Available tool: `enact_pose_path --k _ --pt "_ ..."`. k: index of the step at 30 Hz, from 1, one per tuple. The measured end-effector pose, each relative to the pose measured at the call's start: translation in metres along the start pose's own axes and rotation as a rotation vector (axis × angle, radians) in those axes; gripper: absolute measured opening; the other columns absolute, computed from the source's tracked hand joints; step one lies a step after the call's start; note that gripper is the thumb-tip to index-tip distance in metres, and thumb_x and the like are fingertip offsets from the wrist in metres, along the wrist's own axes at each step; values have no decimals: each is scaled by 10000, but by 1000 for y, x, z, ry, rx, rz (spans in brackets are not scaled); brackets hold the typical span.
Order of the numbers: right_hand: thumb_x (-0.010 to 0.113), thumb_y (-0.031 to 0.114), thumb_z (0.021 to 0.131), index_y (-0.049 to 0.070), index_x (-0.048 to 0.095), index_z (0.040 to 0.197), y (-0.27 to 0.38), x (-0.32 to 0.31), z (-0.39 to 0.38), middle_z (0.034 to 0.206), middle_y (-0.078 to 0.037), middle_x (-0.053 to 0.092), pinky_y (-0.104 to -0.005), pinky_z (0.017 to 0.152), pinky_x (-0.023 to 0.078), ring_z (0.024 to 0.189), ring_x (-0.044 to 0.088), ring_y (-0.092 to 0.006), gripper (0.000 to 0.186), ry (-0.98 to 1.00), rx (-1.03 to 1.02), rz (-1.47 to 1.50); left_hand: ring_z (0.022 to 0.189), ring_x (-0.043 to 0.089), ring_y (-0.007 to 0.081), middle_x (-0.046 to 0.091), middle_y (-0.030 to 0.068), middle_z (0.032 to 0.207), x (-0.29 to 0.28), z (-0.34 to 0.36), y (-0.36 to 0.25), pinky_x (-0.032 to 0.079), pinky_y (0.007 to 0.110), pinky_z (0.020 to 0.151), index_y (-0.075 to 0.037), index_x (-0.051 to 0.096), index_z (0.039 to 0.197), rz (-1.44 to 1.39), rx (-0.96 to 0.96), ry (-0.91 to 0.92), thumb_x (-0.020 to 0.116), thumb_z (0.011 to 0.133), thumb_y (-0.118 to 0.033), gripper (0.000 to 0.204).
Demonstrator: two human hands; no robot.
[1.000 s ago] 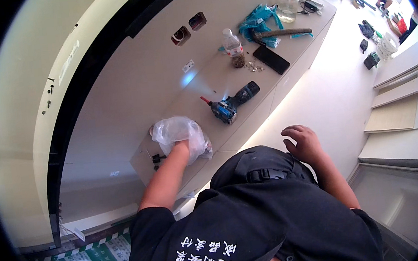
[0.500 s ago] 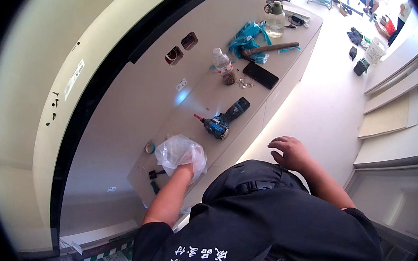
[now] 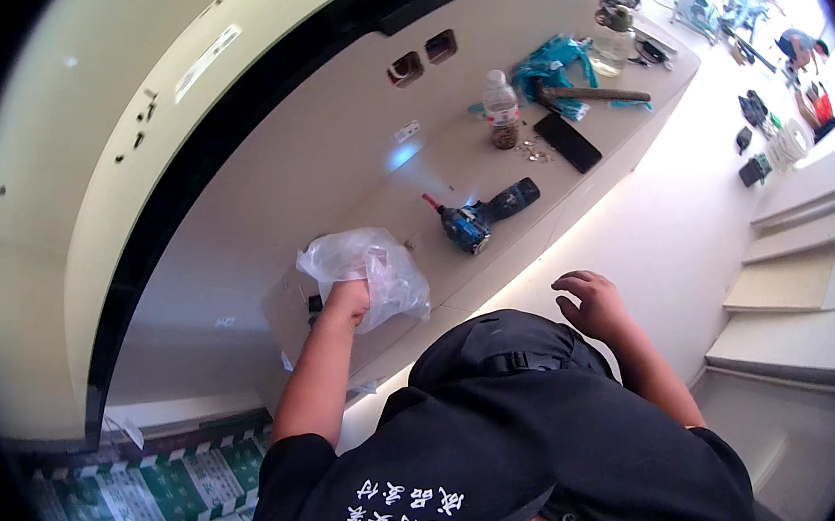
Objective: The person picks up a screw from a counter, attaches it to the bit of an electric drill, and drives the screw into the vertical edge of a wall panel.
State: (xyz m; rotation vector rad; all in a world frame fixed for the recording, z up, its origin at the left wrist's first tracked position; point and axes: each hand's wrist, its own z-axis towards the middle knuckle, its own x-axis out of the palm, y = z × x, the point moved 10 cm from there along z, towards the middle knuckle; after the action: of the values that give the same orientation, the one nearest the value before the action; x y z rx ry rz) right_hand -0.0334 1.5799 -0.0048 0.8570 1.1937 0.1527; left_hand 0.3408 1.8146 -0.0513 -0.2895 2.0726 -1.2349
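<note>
My left hand [image 3: 349, 295] reaches into a clear, crumpled plastic bag [image 3: 394, 278] on the near left end of the long counter. The plastic veils its fingers, so whether they grip anything does not show. A blue and black cordless driver [image 3: 470, 227] with a red bit lies to the right of the bag, its lamp lighting the wall behind. In front of my waist, off the counter's edge, my right hand [image 3: 595, 306] hangs in the air. Its fingers are loosely bent and apart, holding nothing.
Farther along the counter [image 3: 499, 273] stand a plastic bottle [image 3: 502, 112] of small brown pieces, a phone [image 3: 568, 142], a hammer [image 3: 595, 95] on blue wrapping [image 3: 551, 65] and a large water bottle [image 3: 611, 46]. Boards [image 3: 792, 285] lie at the right. Another person [image 3: 801, 48] is far off.
My left hand and the bag have shifted left along the counter, and the bag now covers the tape roll. My view has turned slightly. The right hand stays empty beside my waist.
</note>
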Motion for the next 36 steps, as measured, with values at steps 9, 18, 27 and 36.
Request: enact_pose_path --k 9,18,27,36 --pt "711 159 848 90 735 1070 15 19 64 1150 -103 727 -438 971 541 1117 666 -330 234 61 -119 -10 910 690 364 716 182 1048 -68 -114 -111 556 431 835 -30 686 1097 594 234 -447 720 900 -91 209" --pt "691 81 772 125 575 1362 40 55 166 1454 -100 554 -492 1175 355 1416 460 -314 603 36 -310 -335 768 648 119 667 32 984 -89 -160 -76 537 240 637 -83 646 1112 -1092 211 -203 734 964 -121 176" --pt "599 83 870 135 469 1489 21 123 202 1455 -90 563 -495 1123 380 1344 544 -268 635 299 -378 -592 699 605 149 630 68 916 51 -221 -53 490 250 527 -74 603 1113 -1483 33 489 753 948 -253 286" --pt "692 187 860 166 436 1510 39 67 168 1360 -111 607 -480 1011 471 1246 612 -306 699 99 -243 -415 703 530 125 572 44 920 83 -211 -54 438 244 544 -78 582 1122 -1426 -170 749 711 985 -308 297"
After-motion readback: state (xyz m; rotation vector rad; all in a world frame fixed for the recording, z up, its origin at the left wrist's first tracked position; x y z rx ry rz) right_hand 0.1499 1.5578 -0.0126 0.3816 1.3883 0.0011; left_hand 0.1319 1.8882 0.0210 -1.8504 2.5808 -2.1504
